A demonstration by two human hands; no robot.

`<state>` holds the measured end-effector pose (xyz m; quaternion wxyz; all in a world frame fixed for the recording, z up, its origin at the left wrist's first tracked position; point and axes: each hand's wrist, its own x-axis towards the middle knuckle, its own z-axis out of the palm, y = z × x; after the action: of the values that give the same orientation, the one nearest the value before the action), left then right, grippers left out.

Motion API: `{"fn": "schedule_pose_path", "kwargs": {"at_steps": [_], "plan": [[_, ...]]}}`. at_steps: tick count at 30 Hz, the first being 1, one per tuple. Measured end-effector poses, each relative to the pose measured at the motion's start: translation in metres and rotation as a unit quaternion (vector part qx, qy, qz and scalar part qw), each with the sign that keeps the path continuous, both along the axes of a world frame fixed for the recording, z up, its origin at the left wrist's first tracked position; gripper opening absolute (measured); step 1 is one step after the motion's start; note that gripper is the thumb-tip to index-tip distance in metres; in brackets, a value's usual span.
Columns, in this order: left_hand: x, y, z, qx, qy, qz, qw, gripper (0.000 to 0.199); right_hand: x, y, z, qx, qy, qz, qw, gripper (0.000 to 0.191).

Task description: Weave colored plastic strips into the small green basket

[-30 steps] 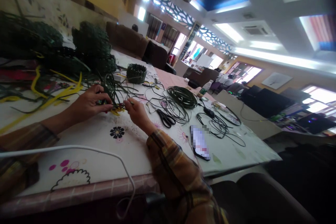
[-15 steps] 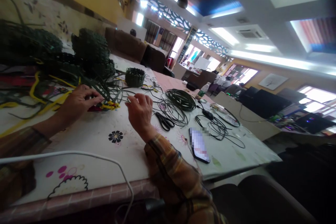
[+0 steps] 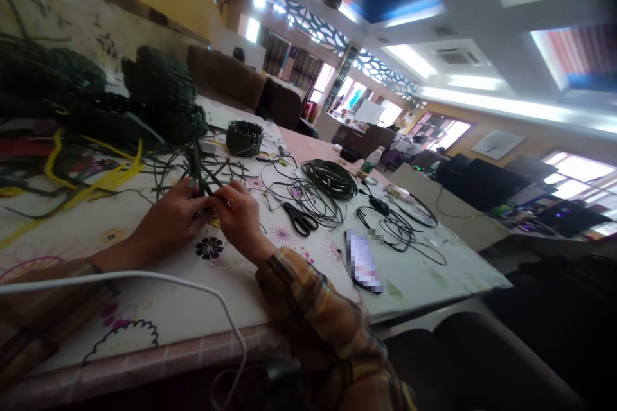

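Observation:
Dark green flat strips (image 3: 196,166) fan out upward from between my two hands, which meet above the flowered tablecloth. My left hand (image 3: 173,217) is closed round their lower part. The fingers of my right hand (image 3: 241,213) pinch the same strips from the right side, close against the left fingertips. Below the fingers a bit of yellow strip (image 3: 214,223) shows; the rest of the woven piece there is hidden by my hands. More loose green strips lie just behind. A small round green woven basket (image 3: 244,140) stands beyond them.
Black scissors (image 3: 301,221) lie right of my right hand, near a coil of green strip (image 3: 330,178). A phone (image 3: 364,263), a black cable (image 3: 402,234) and a bottle (image 3: 373,160) are farther right. Yellow strips (image 3: 116,178) lie left; a white cable (image 3: 159,276) crosses in front.
My hands were apart; my right hand has moved left to meet the left one. My left hand has moved right and closer, and the green strips now stand up between them.

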<state>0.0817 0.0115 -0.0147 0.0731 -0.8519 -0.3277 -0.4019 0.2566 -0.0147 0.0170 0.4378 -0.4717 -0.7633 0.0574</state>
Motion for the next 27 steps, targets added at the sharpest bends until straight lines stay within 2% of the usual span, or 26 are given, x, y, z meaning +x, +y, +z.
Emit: {"fn": "schedule_pose_path", "kwargs": {"at_steps": [2, 4, 8, 10, 12, 16, 21, 23, 27], "plan": [[-0.002, 0.002, 0.002, -0.001, 0.009, 0.009, 1.000, 0.036, 0.001, 0.002, -0.001, -0.016, 0.083, 0.026, 0.996, 0.017], [-0.003, 0.003, 0.004, -0.011, 0.006, 0.027, 1.000, 0.040, 0.000, 0.004, -0.004, -0.062, 0.183, 0.053, 0.980, 0.016], [-0.005, 0.004, 0.007, -0.056, -0.035, 0.052, 0.996, 0.044, -0.004, 0.006, -0.007, -0.218, 0.359, 0.136, 0.897, 0.021], [-0.007, 0.006, 0.009, -0.091, -0.057, 0.058, 0.993, 0.042, -0.006, 0.006, -0.005, -0.238, 0.400, 0.170, 0.869, 0.028], [-0.009, 0.009, 0.011, -0.127, -0.077, 0.067, 0.987, 0.040, -0.007, 0.005, -0.001, -0.217, 0.411, 0.187, 0.865, 0.036], [-0.017, 0.015, 0.012, -0.181, -0.122, 0.096, 0.971, 0.038, -0.002, 0.002, 0.008, -0.153, 0.414, 0.177, 0.879, 0.048], [-0.022, 0.019, 0.013, -0.188, -0.169, 0.135, 0.958, 0.037, 0.007, -0.003, 0.017, -0.173, 0.383, 0.230, 0.878, 0.056], [-0.022, 0.019, 0.015, -0.197, -0.194, 0.145, 0.950, 0.035, 0.008, -0.004, 0.018, -0.171, 0.407, 0.215, 0.871, 0.059], [-0.018, 0.013, 0.021, -0.216, -0.241, 0.165, 0.932, 0.035, 0.009, 0.001, 0.015, -0.169, 0.476, 0.126, 0.854, 0.057]]}}
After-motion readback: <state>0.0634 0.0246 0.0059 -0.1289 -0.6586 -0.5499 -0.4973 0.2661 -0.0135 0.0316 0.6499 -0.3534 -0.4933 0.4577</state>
